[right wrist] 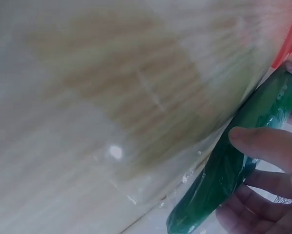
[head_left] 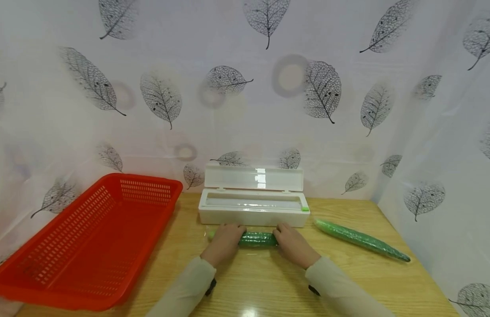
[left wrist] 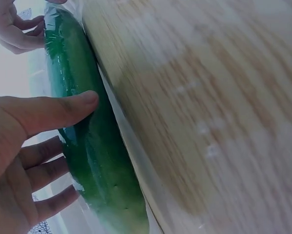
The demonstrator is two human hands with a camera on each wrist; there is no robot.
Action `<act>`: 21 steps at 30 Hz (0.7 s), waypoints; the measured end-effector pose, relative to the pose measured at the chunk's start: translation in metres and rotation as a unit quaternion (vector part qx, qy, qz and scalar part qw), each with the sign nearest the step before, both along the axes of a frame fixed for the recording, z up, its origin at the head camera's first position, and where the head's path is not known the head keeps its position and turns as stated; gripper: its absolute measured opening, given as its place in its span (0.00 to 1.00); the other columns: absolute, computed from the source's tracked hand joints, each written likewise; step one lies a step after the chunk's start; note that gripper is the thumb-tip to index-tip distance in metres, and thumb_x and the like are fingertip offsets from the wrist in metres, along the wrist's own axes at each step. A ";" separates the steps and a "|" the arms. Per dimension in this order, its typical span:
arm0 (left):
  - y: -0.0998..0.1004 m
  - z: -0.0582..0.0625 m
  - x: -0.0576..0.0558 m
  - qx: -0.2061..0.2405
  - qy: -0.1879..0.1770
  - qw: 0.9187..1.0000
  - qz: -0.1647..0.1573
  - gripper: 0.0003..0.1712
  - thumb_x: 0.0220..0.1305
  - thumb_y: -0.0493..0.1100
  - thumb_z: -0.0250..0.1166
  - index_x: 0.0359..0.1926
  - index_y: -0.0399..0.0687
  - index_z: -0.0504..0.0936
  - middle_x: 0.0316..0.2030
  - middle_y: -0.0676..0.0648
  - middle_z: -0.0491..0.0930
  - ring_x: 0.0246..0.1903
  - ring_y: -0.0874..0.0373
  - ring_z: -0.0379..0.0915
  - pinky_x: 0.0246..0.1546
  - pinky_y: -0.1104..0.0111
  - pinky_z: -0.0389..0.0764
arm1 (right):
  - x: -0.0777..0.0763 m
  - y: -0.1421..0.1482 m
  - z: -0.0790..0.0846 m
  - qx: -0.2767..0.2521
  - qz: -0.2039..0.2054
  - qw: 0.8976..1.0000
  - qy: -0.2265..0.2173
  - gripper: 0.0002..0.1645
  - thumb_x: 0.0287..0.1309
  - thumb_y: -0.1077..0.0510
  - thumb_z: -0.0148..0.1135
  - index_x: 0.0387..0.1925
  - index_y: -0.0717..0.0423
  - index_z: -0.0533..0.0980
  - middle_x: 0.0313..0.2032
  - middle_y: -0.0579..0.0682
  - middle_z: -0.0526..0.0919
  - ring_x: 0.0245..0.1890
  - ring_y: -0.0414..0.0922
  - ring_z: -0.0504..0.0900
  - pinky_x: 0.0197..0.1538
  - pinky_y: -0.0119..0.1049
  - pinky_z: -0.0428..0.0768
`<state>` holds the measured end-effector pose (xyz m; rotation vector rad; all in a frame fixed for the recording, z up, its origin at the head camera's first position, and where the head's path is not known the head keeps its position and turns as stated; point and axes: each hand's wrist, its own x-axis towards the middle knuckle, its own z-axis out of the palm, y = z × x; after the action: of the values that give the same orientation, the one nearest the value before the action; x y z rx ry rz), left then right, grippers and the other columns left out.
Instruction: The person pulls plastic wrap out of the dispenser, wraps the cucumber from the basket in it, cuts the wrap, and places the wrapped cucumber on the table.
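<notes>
A green cucumber point(head_left: 258, 239) with clear cling film around it lies crosswise on the table, in front of a white cling film dispenser point(head_left: 252, 217). My left hand point(head_left: 226, 242) grips it left of the middle, and my right hand point(head_left: 294, 244) holds it toward the right. In the left wrist view the thumb point(left wrist: 70, 109) lies across the cucumber, with the fingers on its other side. The right wrist view shows the right thumb point(right wrist: 258, 141) pressed on the shiny film, the fingers curled behind. Loose film edges stick out beyond the cucumber's pale end.
The dispenser's lid point(head_left: 253, 178) stands up against the leaf-patterned curtain point(head_left: 237, 110). A second film-wrapped cucumber point(head_left: 361, 239) lies slanted on the right side of the wooden table point(head_left: 260, 286). At the left stands a large red plastic basket point(head_left: 149, 246).
</notes>
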<state>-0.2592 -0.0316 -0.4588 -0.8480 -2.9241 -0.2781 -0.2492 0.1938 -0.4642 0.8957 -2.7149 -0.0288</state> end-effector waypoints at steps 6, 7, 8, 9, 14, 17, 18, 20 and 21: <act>0.003 0.000 -0.002 -0.014 0.010 1.000 0.007 0.21 0.51 0.33 0.67 0.49 0.48 0.79 0.44 0.48 0.81 0.45 0.52 0.76 0.50 0.58 0.75 | 0.000 -0.001 0.003 0.008 0.009 1.000 0.015 0.14 0.38 0.67 0.70 0.32 0.65 0.76 0.29 0.51 0.73 0.30 0.44 0.71 0.31 0.36 0.76; 0.003 0.000 -0.002 -0.021 0.019 1.000 0.005 0.21 0.50 0.34 0.68 0.48 0.48 0.80 0.43 0.48 0.80 0.44 0.52 0.76 0.50 0.59 0.75 | 0.000 -0.002 0.003 0.010 0.010 1.000 0.019 0.15 0.38 0.67 0.70 0.32 0.64 0.76 0.29 0.51 0.73 0.30 0.43 0.71 0.31 0.36 0.76; 0.004 0.000 -0.002 -0.027 0.029 0.999 0.003 0.22 0.48 0.33 0.69 0.47 0.48 0.80 0.42 0.48 0.79 0.43 0.53 0.75 0.49 0.59 0.76 | 0.000 -0.002 0.002 0.013 0.012 1.000 0.022 0.16 0.39 0.67 0.71 0.33 0.64 0.75 0.29 0.51 0.73 0.29 0.44 0.72 0.30 0.35 0.77; 0.004 -0.001 -0.002 -0.032 0.039 0.999 0.001 0.22 0.46 0.34 0.70 0.47 0.49 0.80 0.42 0.48 0.78 0.43 0.53 0.74 0.49 0.59 0.76 | 0.000 -0.002 0.002 0.014 0.015 0.999 0.028 0.17 0.39 0.66 0.71 0.33 0.64 0.75 0.28 0.51 0.73 0.29 0.44 0.72 0.30 0.35 0.77; 0.005 -0.001 -0.001 -0.042 0.091 0.995 -0.005 0.21 0.45 0.32 0.70 0.43 0.50 0.82 0.39 0.49 0.75 0.42 0.55 0.71 0.47 0.62 0.77 | -0.003 -0.003 -0.004 0.032 0.026 0.997 0.061 0.19 0.42 0.65 0.72 0.37 0.61 0.72 0.27 0.51 0.72 0.28 0.44 0.72 0.26 0.32 0.76; 0.005 -0.002 -0.001 -0.035 0.103 0.994 -0.008 0.19 0.48 0.30 0.67 0.43 0.50 0.81 0.38 0.50 0.75 0.40 0.56 0.72 0.44 0.64 0.77 | -0.005 -0.004 -0.006 0.037 0.030 0.996 0.075 0.18 0.44 0.66 0.70 0.37 0.59 0.72 0.27 0.51 0.72 0.27 0.44 0.73 0.25 0.32 0.76; 0.005 -0.002 -0.001 -0.032 0.105 0.994 -0.009 0.18 0.48 0.30 0.66 0.42 0.49 0.81 0.37 0.50 0.75 0.39 0.56 0.72 0.42 0.64 0.77 | -0.006 -0.004 -0.007 0.038 0.032 0.996 0.079 0.17 0.45 0.67 0.69 0.37 0.59 0.72 0.27 0.51 0.72 0.27 0.44 0.73 0.25 0.32 0.76; 0.004 -0.003 -0.001 -0.024 0.106 0.994 -0.013 0.18 0.49 0.29 0.66 0.42 0.49 0.81 0.36 0.50 0.75 0.37 0.57 0.72 0.40 0.65 0.77 | -0.006 -0.004 -0.007 0.038 0.036 0.995 0.087 0.17 0.45 0.68 0.69 0.37 0.58 0.72 0.26 0.51 0.72 0.26 0.44 0.73 0.24 0.32 0.75; 0.004 -0.003 -0.001 -0.022 0.106 0.994 -0.016 0.18 0.49 0.29 0.66 0.42 0.48 0.82 0.35 0.50 0.75 0.37 0.57 0.72 0.40 0.66 0.77 | -0.006 -0.004 -0.007 0.038 0.038 0.994 0.091 0.17 0.45 0.68 0.68 0.36 0.58 0.72 0.26 0.51 0.72 0.26 0.43 0.72 0.25 0.32 0.75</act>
<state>-0.2605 -0.0280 -0.4619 -0.8712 -2.7309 -0.1180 -0.2556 0.1902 -0.4710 0.9663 -2.5250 -0.1891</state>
